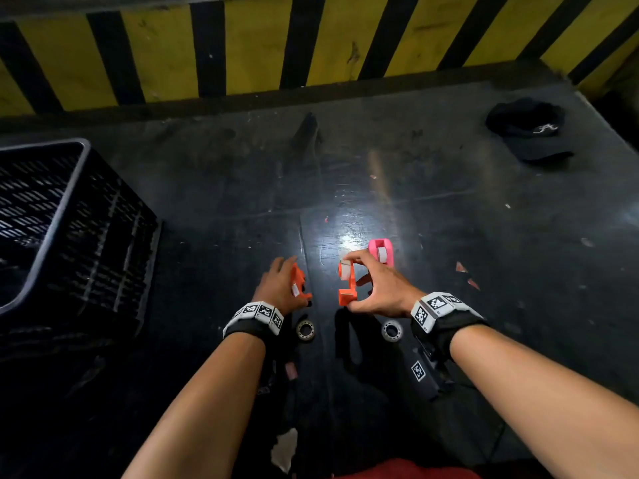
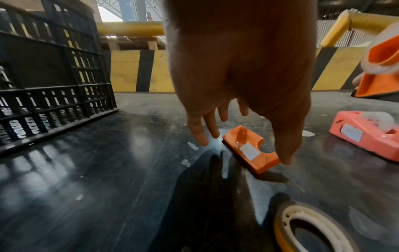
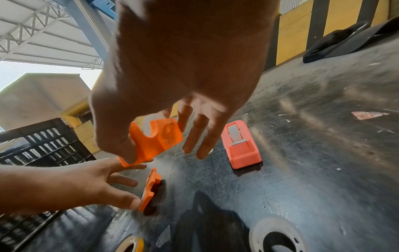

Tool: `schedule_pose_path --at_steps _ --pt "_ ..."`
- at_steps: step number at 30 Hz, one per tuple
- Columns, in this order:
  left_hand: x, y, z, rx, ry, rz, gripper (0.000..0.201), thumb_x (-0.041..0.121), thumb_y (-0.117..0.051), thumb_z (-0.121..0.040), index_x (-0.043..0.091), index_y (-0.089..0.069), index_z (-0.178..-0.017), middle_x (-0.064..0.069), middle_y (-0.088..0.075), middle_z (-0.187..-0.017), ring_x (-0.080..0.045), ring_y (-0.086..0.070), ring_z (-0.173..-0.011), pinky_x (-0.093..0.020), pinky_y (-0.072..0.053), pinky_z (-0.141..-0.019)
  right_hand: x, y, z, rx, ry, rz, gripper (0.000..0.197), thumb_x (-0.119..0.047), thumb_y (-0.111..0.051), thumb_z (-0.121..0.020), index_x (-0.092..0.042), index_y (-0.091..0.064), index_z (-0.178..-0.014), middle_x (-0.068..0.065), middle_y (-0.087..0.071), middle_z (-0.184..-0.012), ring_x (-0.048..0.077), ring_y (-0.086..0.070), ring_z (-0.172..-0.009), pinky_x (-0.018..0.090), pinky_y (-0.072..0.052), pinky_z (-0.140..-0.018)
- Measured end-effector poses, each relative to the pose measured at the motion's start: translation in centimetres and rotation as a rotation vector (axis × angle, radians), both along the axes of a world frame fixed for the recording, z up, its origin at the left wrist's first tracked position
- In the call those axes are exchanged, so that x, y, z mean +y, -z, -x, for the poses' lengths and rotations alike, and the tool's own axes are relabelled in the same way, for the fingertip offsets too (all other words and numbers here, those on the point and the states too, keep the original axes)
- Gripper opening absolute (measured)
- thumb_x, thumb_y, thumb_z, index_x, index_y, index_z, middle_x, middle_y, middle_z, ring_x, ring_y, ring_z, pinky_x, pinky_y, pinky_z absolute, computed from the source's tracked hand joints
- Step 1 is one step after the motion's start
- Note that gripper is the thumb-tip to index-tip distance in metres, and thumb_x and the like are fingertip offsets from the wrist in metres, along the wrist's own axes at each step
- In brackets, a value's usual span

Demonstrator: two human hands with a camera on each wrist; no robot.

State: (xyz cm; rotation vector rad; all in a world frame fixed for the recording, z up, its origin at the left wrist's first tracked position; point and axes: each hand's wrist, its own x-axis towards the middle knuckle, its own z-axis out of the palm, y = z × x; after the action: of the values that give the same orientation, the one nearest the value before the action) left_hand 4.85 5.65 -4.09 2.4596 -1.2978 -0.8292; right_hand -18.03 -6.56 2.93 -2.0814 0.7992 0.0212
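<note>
While the right hand pinches an orange plastic tape dispenser, loaded with a clear roll, between thumb and forefinger, its other fingers fan out straight. The dispenser hangs clear of the scratched black table, just near-left of the pink plastic tape dispenser standing there. Further left of the pink dispenser, the left hand spreads wide over an empty orange plastic dispenser body tipped on its side on the table. Only the thumb tip touches its near end, and the hand grips nothing. A yellowish tape roll and a white tape roll lie nearer the person than the pink dispenser. A black slatted plastic crate sits far left of it, and a black cloth cap lies far right and beyond.
</note>
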Motion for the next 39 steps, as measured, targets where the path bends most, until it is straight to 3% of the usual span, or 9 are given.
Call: schedule_pose_path --at_steps 4,7,10,12,17,20,27,35,39 --pt "-0.5 0.8 0.0 -0.032 0.059 -0.078 0.1 0.045 -0.086 -0.071 0.026 -0.035 -0.155 -0.01 -0.032 -0.166 -0.044 -0.044 -0.143 -0.054 -0.04 -0.117 -0.6 0.0 -0.4 0.014 -0.006 -0.029 0.086 -0.028 -0.084 -0.068 -0.033 -0.037 -0.139 -0.015 -0.047 -0.136 0.014 -0.063 -0.109 0.036 -0.051 -0.095" --pt "-0.6 0.7 0.4 0.012 0.037 -0.007 0.089 0.038 -0.087 -0.074 0.019 -0.045 -0.15 -0.01 -0.051 -0.152 -0.036 -0.055 -0.132 -0.045 -0.043 -0.116 -1.0 0.1 -0.7 0.025 -0.011 -0.038 0.085 -0.027 -0.084 -0.069 -0.033 -0.038 -0.139 -0.012 -0.048 -0.139 0.014 -0.06 -0.113 0.035 -0.05 -0.095" --pt "-1.2 -1.3 1.2 0.352 -0.107 0.152 0.083 0.022 -0.09 -0.071 0.015 -0.05 -0.144 -0.003 -0.069 -0.126 -0.014 -0.071 -0.104 -0.031 -0.054 -0.102 -1.6 0.0 -1.0 0.025 0.003 -0.044 0.083 -0.026 -0.082 -0.068 -0.033 -0.039 -0.138 -0.012 -0.049 -0.138 0.018 -0.058 -0.118 0.038 -0.05 -0.099" --pt "-2.0 -3.1 1.7 0.59 -0.124 0.22 0.071 0.002 -0.086 -0.075 0.016 -0.053 -0.136 -0.005 -0.067 -0.132 -0.007 -0.073 -0.091 -0.023 -0.061 -0.086 -2.1 -0.1 -1.2 0.017 0.024 -0.055 0.082 -0.025 -0.081 -0.066 -0.034 -0.04 -0.136 -0.011 -0.051 -0.137 0.02 -0.058 -0.12 0.04 -0.05 -0.102" --pt "-3.4 -6.4 2.8 0.808 -0.097 0.279 0.088 -0.008 -0.08 -0.077 0.005 -0.038 -0.154 -0.008 -0.047 -0.158 -0.007 -0.072 -0.1 -0.019 -0.061 -0.085 -2.9 -0.8 -1.3 -0.016 0.051 -0.064 0.082 -0.027 -0.078 -0.063 -0.035 -0.041 -0.136 -0.018 -0.051 -0.128 0.015 -0.054 -0.125 0.043 -0.05 -0.106" --pt "-3.2 -7.3 3.6 0.875 -0.105 0.306 0.081 -0.016 -0.072 -0.084 0.006 -0.037 -0.154 -0.006 -0.045 -0.159 -0.007 -0.071 -0.103 -0.02 -0.061 -0.083 -3.1 -1.3 -0.9 -0.047 0.063 -0.051 0.08 -0.035 -0.076 -0.059 -0.04 -0.043 -0.132 -0.028 -0.046 -0.119 0.02 -0.058 -0.12 0.046 -0.05 -0.105" --pt "-2.4 -8.4 4.9 0.942 -0.119 0.332 0.083 -0.015 -0.073 -0.083 0.011 -0.038 -0.154 0.002 -0.047 -0.153 0.002 -0.074 -0.101 -0.017 -0.059 -0.081 -3.3 -2.5 0.1 -0.043 0.035 -0.025 0.077 -0.04 -0.078 -0.058 -0.048 -0.044 -0.126 -0.019 -0.058 -0.123 0.022 -0.058 -0.117 0.047 -0.053 -0.098" --pt "-2.2 -9.6 6.0 0.969 -0.094 0.33 0.087 -0.013 -0.078 -0.079 0.014 -0.041 -0.153 0.002 -0.047 -0.158 -0.024 -0.067 -0.126 -0.033 -0.06 -0.099 -3.4 -3.8 0.8 -0.06 0.007 -0.021 0.077 -0.024 -0.088 -0.065 -0.033 -0.05 -0.131 -0.012 -0.062 -0.123 0.008 -0.063 -0.109 0.027 -0.054 -0.092" --pt "-2.4 -10.6 6.2 0.872 -0.072 0.3 0.09 0.006 -0.089 -0.072 0.022 -0.047 -0.15 -0.001 -0.056 -0.15 -0.023 -0.07 -0.122 -0.046 -0.055 -0.108 -3.3 -4.0 1.3 -0.089 0.017 -0.011 0.078 -0.025 -0.088 -0.063 -0.036 -0.05 -0.13 -0.01 -0.064 -0.123 0.008 -0.065 -0.107 0.025 -0.055 -0.09"
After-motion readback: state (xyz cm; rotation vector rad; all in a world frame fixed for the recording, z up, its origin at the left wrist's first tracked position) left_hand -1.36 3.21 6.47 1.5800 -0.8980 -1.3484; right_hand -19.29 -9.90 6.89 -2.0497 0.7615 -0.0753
